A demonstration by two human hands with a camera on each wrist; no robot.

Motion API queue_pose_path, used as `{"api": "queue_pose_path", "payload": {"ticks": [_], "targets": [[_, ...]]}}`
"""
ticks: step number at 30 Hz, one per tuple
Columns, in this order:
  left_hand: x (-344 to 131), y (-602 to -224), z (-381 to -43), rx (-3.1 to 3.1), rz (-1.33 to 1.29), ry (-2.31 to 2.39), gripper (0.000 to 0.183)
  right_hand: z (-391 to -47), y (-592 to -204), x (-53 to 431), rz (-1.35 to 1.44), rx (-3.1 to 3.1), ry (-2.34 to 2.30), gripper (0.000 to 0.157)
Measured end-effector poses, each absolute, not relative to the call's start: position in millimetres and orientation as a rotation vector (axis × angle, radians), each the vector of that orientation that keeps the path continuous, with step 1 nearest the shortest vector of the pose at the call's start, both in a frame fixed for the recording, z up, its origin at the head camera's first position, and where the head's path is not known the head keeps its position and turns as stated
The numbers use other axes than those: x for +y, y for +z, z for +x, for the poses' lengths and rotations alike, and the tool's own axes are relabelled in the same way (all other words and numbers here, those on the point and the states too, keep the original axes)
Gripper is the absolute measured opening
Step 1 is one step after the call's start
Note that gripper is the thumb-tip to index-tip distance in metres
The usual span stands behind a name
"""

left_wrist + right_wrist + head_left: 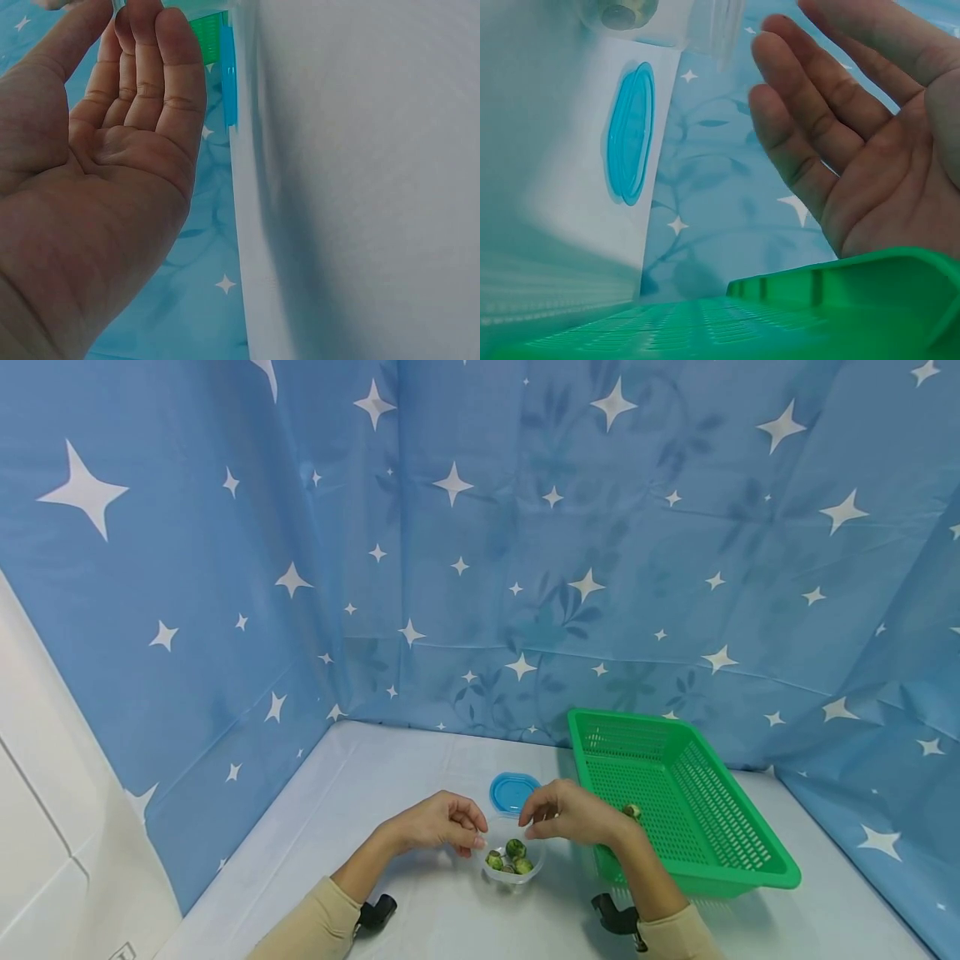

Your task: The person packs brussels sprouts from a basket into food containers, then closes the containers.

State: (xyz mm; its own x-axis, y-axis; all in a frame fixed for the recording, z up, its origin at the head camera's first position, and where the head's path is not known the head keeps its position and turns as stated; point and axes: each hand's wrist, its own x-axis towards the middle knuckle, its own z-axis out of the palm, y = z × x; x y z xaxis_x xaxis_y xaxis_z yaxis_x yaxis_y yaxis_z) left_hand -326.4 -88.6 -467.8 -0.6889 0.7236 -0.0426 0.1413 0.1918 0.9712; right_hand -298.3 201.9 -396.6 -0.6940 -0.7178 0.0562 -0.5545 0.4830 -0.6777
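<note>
A small clear plastic container [513, 878] stands on the table with several green Brussels sprouts [515, 848] in it. At its left rim, my left hand [437, 821] pinches the edge between thumb and fingers; the left wrist view catches a sliver of clear plastic there. My right hand [573, 812] hovers by the container's right side, fingers loosely bent and nothing between them. In the right wrist view those fingers [795, 142] are apart from the container wall [718, 26]. Just behind the container lies a blue lid [513, 792].
To the right stands a large green perforated basket [750, 860], its left side under my right forearm. A Brussels sprout [632, 811] shows in the basket beside that forearm. A blue star-patterned curtain [480, 527] hangs behind the white table [420, 927].
</note>
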Motion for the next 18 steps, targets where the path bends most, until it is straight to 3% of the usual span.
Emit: {"api": "queue_pose_path", "payload": {"ticks": [8, 18], "targets": [[-89, -469, -327, 1.971, 0.804, 1.524, 0.034, -297, -390, 204, -1.198, 2.721, -1.181, 0.032], [-89, -469, -328, 1.979, 0.798, 1.525, 0.036, -294, -377, 206, -1.198, 3.035, -1.271, 0.043]]}}
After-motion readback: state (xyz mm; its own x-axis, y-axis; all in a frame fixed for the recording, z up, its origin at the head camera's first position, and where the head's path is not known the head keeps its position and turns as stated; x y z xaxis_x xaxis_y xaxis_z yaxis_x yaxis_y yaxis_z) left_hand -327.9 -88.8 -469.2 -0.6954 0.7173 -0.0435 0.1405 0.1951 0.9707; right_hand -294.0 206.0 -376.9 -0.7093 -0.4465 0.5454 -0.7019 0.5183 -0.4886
